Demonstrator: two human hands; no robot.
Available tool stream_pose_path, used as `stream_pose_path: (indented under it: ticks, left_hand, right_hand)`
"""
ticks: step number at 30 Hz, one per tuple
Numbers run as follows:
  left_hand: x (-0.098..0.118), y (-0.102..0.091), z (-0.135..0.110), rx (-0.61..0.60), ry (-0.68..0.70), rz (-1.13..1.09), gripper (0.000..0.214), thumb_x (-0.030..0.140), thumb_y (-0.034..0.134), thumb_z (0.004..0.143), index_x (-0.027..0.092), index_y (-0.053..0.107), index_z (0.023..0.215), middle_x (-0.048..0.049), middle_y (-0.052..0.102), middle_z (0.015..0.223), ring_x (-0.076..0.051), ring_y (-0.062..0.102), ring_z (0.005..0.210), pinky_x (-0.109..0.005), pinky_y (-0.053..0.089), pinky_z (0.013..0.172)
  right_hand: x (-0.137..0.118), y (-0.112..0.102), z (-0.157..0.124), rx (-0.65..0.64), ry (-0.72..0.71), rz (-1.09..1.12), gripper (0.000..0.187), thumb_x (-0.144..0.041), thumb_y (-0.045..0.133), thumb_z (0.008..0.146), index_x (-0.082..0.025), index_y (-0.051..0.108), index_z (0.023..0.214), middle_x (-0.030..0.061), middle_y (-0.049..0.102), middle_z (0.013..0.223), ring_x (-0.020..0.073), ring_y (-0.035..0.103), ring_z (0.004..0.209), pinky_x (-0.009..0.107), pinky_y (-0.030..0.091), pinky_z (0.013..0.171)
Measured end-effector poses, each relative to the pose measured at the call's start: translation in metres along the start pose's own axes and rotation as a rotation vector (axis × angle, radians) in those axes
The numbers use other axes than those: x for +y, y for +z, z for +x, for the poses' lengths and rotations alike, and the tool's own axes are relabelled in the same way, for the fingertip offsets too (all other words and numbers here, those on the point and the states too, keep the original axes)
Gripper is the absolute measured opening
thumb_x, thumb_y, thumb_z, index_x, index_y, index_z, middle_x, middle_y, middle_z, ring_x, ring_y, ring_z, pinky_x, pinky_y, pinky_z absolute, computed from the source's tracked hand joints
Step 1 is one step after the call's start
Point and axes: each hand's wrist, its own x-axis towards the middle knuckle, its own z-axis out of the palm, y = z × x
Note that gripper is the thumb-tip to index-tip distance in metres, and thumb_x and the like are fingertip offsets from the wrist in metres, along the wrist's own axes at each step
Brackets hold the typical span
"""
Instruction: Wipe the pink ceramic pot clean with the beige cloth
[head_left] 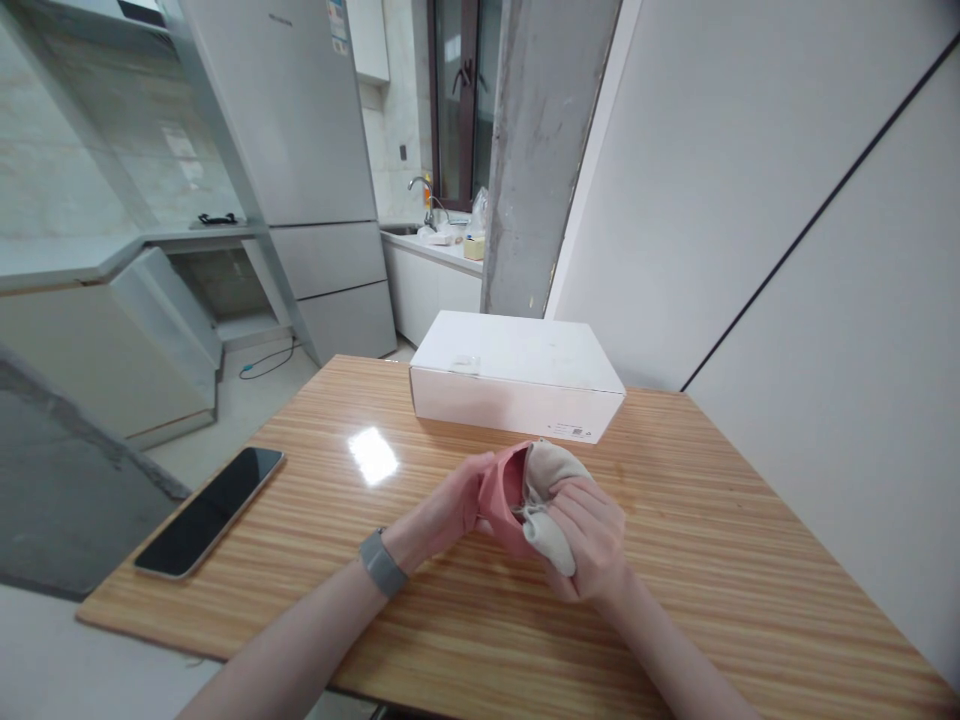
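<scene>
Over the wooden table (330, 620), my left hand (454, 500) grips a pink cup (500, 500) from its left side. The cup is tilted, with its mouth facing right towards my other hand. A pale grey-white cloth (553, 468) is bunched in my right hand (592, 535), whose fingers are closed round it. The cloth lies against the cup's rim and partly covers the mouth. Whether any of it reaches deep inside cannot be seen. A grey band is on my left wrist.
A closed white box (517, 385) stands just beyond my hands. To the left, a large phone (210, 513) lies near the table's edge. A pale wall (787, 220) borders the right side; a fridge (300, 120) and sink counter stand farther back.
</scene>
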Motion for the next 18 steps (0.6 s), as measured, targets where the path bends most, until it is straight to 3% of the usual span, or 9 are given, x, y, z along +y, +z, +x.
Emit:
stream_pose_path:
  ticks: [3,8,18]
  left_hand:
    - [0.007,-0.001,-0.002,-0.019,0.0,0.009,0.051,0.059,0.058,0.082,0.014,0.07,0.103,-0.0084,0.073,0.093,-0.019,0.064,0.081,-0.027,0.048,0.07]
    - [0.011,-0.004,-0.008,-0.002,-0.037,0.158,0.038,0.044,0.072,0.076,0.012,0.072,0.097,-0.0064,0.072,0.085,-0.016,0.061,0.075,-0.026,0.045,0.07]
    - [-0.001,0.0,-0.002,0.122,0.038,0.078,0.038,0.046,0.071,0.076,0.009,0.07,0.087,-0.0074,0.07,0.079,-0.02,0.062,0.077,-0.031,0.047,0.071]
  right_hand:
    - [0.0,-0.004,-0.003,-0.009,-0.066,0.06,0.026,-0.029,0.038,0.086,-0.022,0.05,0.064,0.0027,0.046,0.052,0.0187,0.043,0.052,0.037,0.045,0.055]
    - [-0.002,-0.003,-0.005,-0.089,-0.128,0.064,0.028,-0.031,0.035,0.087,-0.023,0.049,0.063,0.0022,0.046,0.05,0.0186,0.04,0.049,0.037,0.046,0.053]
    - [0.003,0.003,0.0,-0.012,-0.001,0.041,0.015,-0.018,0.047,0.079,-0.022,0.049,0.064,0.0016,0.048,0.054,0.0174,0.043,0.052,0.039,0.05,0.056]
